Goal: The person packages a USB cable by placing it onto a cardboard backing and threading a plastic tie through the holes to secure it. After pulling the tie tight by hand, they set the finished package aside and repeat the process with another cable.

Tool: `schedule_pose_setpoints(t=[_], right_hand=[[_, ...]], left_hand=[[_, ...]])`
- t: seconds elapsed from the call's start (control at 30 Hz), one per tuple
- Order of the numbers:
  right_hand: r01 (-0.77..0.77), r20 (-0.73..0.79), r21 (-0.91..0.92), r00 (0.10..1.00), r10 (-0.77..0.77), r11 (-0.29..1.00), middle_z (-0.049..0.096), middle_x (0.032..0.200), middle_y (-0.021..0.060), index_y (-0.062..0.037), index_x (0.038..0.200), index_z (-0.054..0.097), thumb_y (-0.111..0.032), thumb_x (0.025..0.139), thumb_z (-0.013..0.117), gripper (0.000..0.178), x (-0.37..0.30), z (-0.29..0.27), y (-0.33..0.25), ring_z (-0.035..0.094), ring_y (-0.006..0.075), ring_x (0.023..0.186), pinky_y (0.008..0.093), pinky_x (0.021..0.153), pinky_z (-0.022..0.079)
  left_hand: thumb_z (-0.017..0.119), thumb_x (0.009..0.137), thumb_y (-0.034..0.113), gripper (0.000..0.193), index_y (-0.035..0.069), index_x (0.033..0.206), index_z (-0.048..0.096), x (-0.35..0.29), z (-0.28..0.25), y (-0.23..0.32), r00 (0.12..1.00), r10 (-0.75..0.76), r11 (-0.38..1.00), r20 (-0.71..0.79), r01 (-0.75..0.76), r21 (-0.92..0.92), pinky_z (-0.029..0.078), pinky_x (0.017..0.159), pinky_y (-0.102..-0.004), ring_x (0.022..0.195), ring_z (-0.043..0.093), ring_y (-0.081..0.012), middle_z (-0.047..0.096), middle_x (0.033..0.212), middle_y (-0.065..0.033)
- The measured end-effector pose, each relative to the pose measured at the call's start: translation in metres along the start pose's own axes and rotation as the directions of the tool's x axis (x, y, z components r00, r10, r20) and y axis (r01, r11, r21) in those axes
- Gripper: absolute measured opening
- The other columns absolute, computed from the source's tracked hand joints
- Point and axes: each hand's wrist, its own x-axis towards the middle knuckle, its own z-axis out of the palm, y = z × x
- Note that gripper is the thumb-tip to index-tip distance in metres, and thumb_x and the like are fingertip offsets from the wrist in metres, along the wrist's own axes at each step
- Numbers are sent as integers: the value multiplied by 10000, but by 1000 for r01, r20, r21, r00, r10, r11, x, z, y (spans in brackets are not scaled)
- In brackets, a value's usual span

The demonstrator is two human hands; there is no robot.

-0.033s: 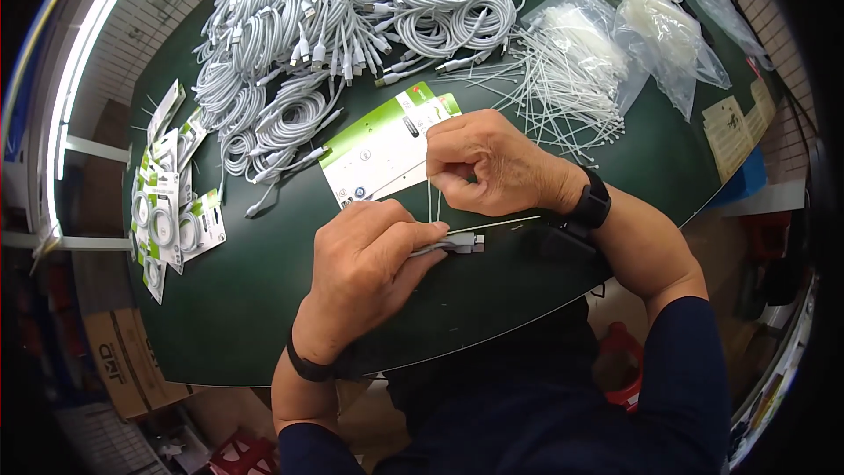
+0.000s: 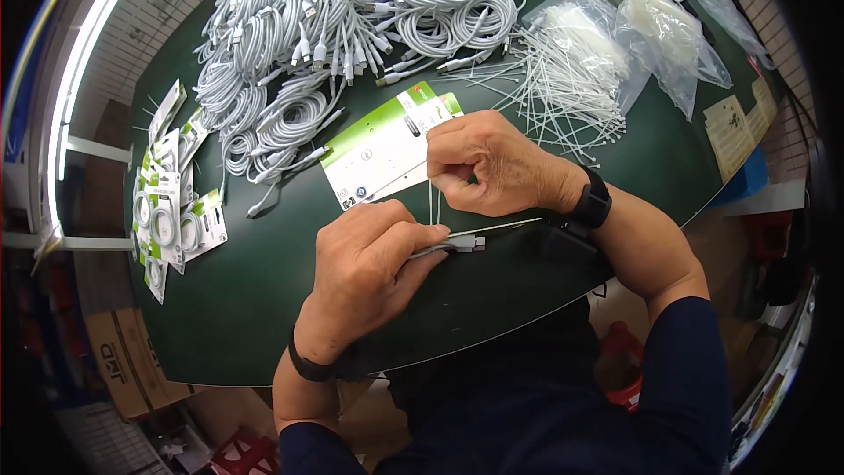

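My left hand is closed on a light grey USB cable, its plug poking out past the thumb toward the right. A thin pale edge, like a card seen edge-on, also comes out of that grip. Between the hands run two thin white strands of a cable tie. My right hand, just above and to the right, pinches their upper ends. Behind the hands lies a green and white packaging card, partly covered by my fingers. The rest of the held cable is hidden.
A large heap of coiled grey cables fills the far left. Loose white cable ties spread at far right beside clear plastic bags. Carded cables are piled at the left edge. The green table's near edge curves before me.
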Motion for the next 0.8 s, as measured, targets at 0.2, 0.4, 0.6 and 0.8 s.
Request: schedule_pose_setpoints(t=[0.2,0.4,0.6,0.8], right_hand=[[-5,96,-122,995,17,993,587,707,81,-24,772,628,14,783,647,44,-2,-2,5,576,214,596,338,560,439],[-336,0,247,938,346,909,682,788,33,-25,893,704,-73,921,666,67,5,-22,14,626,131,671,304,596,485],[-352,-181,661,782,596,663,725,970,24,3,1171,685,-199,1047,654,239,7,-26,9,655,96,787,263,685,538],[-340,-58,613,881,469,714,739,1071,58,23,1281,649,-188,1063,655,303,-1,28,-18,680,93,876,260,738,560]], left_hand=[[880,716,49,331,85,1017,746,1,2,3,1000,-17,1000,11,17,-2,480,607,-396,664,611,-260,578,748,-60],[829,822,-9,312,59,1113,741,-6,-4,-14,948,-194,981,-253,182,-74,517,676,-310,723,646,-181,621,827,-63],[717,954,-42,420,32,1365,672,-12,7,-42,729,-574,695,-373,193,-692,528,811,-242,867,657,-102,696,1004,-55],[621,1012,-51,505,36,1507,572,-11,30,-41,772,-494,749,-400,144,-646,525,892,-273,996,630,-132,667,1073,-60]])
